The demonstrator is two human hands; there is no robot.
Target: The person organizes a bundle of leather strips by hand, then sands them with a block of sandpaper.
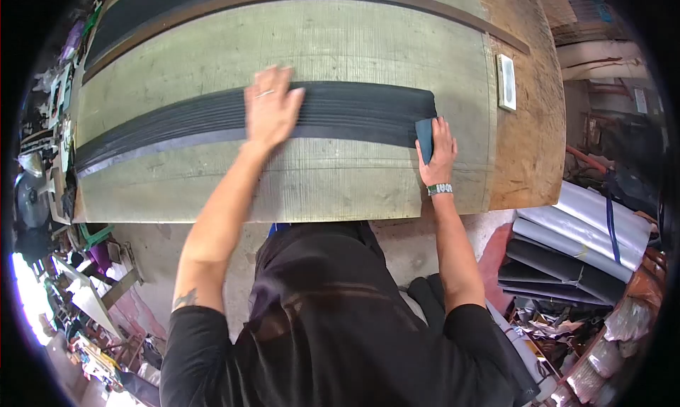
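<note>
At the left, the strips [340,106] ran from the far left part of the table [340,187] toward its right side. They lay flat and close together, with their long edges showing as parallel ridges and a paler band along the near side. Beyond them, a dark sheet [156,14] lay behind a long brown bar [467,18], which was well apart from the strips.

The left hand [271,117] was over the middle of the strips, palm down, fingers extended and thumb spread, gripping nothing. It was blurred, so the pressure applied could not be read. The step in hand appeared to be flattening or aligning the strips.

The right hand [440,152] was at their right end. Its fingers were partly closed, with a small blue-green piece [424,139] between thumb and fingers. The piece overlapped the near corner of that end; whether it was loose or joined to the strips could not be determined.

From where I stood, the next move called for steady, light pressure from the left palm and a firm right-hand hold, so that the edges would not slip out of line. Farther right, a white block [506,82] rested on the table, apart from both hands. Beyond and below the table edge, silvery rolls [602,216] were stacked.
</note>
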